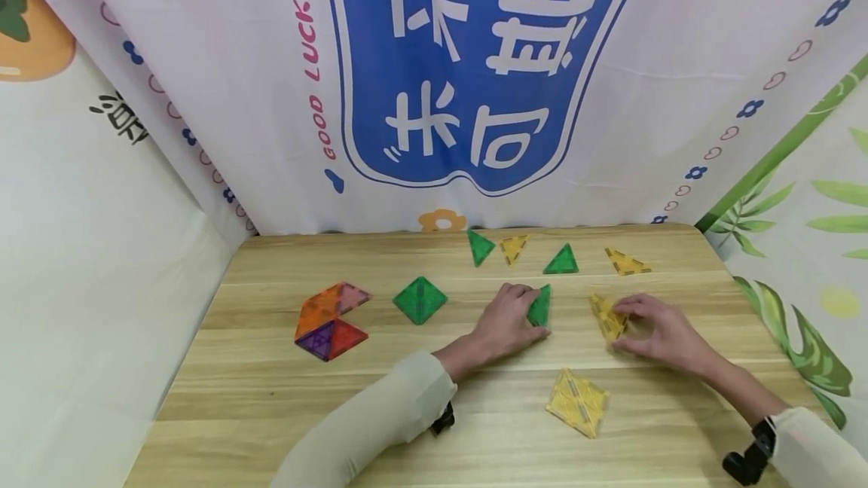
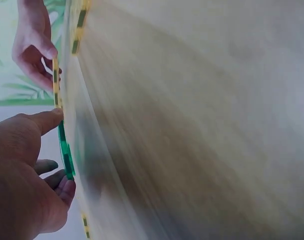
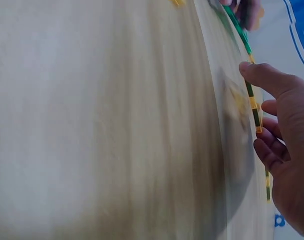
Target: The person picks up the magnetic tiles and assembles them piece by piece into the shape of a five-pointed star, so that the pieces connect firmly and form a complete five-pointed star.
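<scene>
Between the thumb and fingers of my left hand (image 1: pixel 503 324) is a green triangular magnetic tile (image 1: pixel 540 307). The left wrist view shows this green tile (image 2: pixel 66 152) edge-on, gripped at both ends. My right hand (image 1: pixel 659 331) pinches a yellow triangular magnetic tile (image 1: pixel 606 316), seen edge-on in the right wrist view as a yellow strip (image 3: pixel 253 102) with dark magnets. A gap separates the two held tiles in the head view. Nearer the front lies a yellow diamond (image 1: pixel 579 403) of joined tiles.
Loose along the back lie a green triangle (image 1: pixel 481 248), a yellow triangle (image 1: pixel 514 248), another green triangle (image 1: pixel 561 260) and another yellow triangle (image 1: pixel 627 262). Leftward are a green diamond (image 1: pixel 420 300) and a joined shape with orange (image 1: pixel 319 310), pink, purple and red tiles. Printed curtains enclose the wooden table (image 1: pixel 258 413).
</scene>
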{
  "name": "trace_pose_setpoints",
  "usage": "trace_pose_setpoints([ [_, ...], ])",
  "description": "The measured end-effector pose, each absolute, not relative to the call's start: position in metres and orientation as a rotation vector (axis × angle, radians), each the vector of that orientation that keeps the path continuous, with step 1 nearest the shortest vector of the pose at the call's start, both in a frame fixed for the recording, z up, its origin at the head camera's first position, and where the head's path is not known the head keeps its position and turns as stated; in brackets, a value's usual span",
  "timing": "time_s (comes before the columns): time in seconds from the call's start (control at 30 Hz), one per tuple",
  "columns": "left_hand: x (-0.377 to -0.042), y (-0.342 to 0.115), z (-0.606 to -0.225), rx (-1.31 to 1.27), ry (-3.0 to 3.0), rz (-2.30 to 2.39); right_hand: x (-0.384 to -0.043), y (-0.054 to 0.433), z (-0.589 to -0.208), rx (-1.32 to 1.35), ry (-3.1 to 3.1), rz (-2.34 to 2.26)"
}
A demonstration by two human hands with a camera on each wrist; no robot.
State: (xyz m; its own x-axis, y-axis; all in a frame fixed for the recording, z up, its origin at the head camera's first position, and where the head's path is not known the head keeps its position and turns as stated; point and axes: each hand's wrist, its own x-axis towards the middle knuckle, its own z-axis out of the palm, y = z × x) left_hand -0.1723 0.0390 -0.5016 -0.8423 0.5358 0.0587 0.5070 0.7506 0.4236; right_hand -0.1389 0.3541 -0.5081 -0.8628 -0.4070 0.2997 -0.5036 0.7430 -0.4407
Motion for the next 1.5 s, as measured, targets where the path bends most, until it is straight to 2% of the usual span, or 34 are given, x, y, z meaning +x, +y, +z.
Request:
trace_pose_setpoints([
  [0.47, -0.151, 0.054, -0.5, 0.957, 2.829, 0.537, -0.117, 0.326, -0.517, 0.678, -2.78, 0.861],
  [1.2, -0.15, 0.061, -0.502, 1.087, 2.837, 0.371, -0.115, 0.306, -0.527, 0.67, -2.743, 0.763],
  [1.5, -0.155, 0.055, -0.498, 1.07, 2.773, 0.507, -0.12, 0.311, -0.522, 0.689, -2.744, 0.805],
])
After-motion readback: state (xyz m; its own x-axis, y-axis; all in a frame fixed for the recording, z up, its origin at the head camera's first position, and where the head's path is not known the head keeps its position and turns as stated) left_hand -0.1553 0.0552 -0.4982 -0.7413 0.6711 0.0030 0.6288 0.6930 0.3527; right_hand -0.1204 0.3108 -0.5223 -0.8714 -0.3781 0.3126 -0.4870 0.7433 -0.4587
